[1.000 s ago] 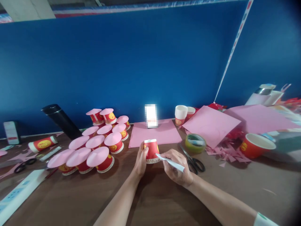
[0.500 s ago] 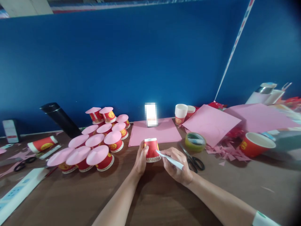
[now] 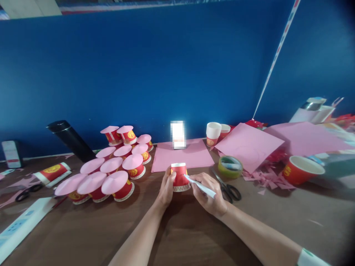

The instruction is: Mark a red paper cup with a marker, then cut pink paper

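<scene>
My left hand (image 3: 166, 187) is wrapped round the left side of a red paper cup (image 3: 179, 179), which stands upside down with its white base up and a patterned rim at the bottom. In my right hand (image 3: 208, 192) is a white marker (image 3: 203, 187). Its tip meets or nearly meets the right side of the cup; whether it touches I cannot tell. Black-handled scissors (image 3: 231, 192) lie just right of my right hand, near a roll of yellowish tape (image 3: 230, 168).
Several upturned red cups with pink paper cones (image 3: 113, 183) stand on the left, before a black flask (image 3: 70, 138). A lit phone (image 3: 178, 135) leans behind pink sheets (image 3: 166, 157). A power strip (image 3: 24, 225) lies front left; a red cup (image 3: 302, 170) and paper scraps (image 3: 267, 179) are right.
Both hands, the held cup and the marker stay almost in place. At far left, the cup lying on its side has rolled slightly towards me.
</scene>
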The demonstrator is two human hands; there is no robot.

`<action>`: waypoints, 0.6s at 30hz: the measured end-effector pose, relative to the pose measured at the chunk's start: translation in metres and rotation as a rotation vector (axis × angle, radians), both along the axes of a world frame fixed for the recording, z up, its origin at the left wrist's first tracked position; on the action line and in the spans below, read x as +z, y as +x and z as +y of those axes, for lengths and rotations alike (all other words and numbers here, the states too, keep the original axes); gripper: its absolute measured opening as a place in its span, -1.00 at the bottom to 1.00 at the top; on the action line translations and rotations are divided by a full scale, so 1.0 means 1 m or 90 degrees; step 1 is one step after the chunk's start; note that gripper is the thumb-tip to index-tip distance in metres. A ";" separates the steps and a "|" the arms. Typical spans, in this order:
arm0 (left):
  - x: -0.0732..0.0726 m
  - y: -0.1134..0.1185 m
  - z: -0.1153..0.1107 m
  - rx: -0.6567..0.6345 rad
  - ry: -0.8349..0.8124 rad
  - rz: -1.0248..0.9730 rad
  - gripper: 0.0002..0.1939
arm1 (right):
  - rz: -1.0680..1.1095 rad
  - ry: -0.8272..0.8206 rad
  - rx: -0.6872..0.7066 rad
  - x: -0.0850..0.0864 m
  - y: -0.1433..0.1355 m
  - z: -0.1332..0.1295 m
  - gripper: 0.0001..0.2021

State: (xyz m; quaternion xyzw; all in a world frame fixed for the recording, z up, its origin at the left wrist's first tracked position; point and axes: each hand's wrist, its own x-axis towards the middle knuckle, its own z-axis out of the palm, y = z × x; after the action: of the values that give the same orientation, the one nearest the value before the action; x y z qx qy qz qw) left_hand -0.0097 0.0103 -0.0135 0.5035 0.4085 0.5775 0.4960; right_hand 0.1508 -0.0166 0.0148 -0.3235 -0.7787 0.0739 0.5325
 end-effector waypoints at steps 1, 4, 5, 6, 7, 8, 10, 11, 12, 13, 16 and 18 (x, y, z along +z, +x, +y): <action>0.000 0.000 0.000 0.000 0.001 0.000 -0.66 | -0.001 -0.001 0.000 0.000 0.000 0.000 -0.85; 0.001 0.000 -0.001 0.008 0.000 -0.001 -0.66 | -0.002 0.002 -0.008 0.000 0.000 0.000 -0.85; 0.001 0.001 -0.001 0.011 -0.001 -0.002 -0.66 | -0.002 0.005 -0.010 0.000 -0.001 0.000 -0.85; 0.001 0.001 -0.001 0.014 -0.003 -0.002 -0.65 | -0.002 0.008 -0.012 0.000 -0.001 0.000 -0.85; 0.001 0.001 -0.001 0.017 -0.004 -0.001 -0.65 | -0.002 0.011 -0.014 0.000 -0.001 0.000 -0.86; 0.001 0.001 -0.001 0.019 -0.004 0.001 -0.66 | 0.000 0.014 -0.015 0.000 -0.001 0.000 -0.86; 0.001 0.000 0.000 0.020 -0.003 0.006 -0.66 | 0.000 0.016 -0.018 0.001 -0.002 0.000 -0.87; 0.001 0.000 0.000 0.020 -0.003 0.006 -0.66 | -0.001 0.015 -0.020 0.001 -0.003 -0.001 -0.88; 0.001 0.000 0.000 0.022 -0.005 0.004 -0.66 | -0.002 0.014 -0.022 0.001 -0.003 -0.001 -0.88; 0.001 0.001 0.000 0.025 -0.009 0.001 -0.66 | -0.003 0.013 -0.022 0.002 -0.003 -0.001 -0.88; 0.002 0.001 -0.001 0.035 -0.019 -0.012 -0.65 | 0.001 0.010 -0.019 0.002 -0.004 -0.002 -0.89; 0.003 0.001 -0.001 0.035 -0.021 -0.016 -0.65 | 0.005 0.011 -0.015 0.003 -0.003 -0.002 -0.88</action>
State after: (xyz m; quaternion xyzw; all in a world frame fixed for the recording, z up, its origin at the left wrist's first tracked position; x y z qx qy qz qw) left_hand -0.0083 0.0089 -0.0105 0.4764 0.4254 0.5905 0.4934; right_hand 0.1474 -0.0186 0.0176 -0.3282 -0.7732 0.0623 0.5391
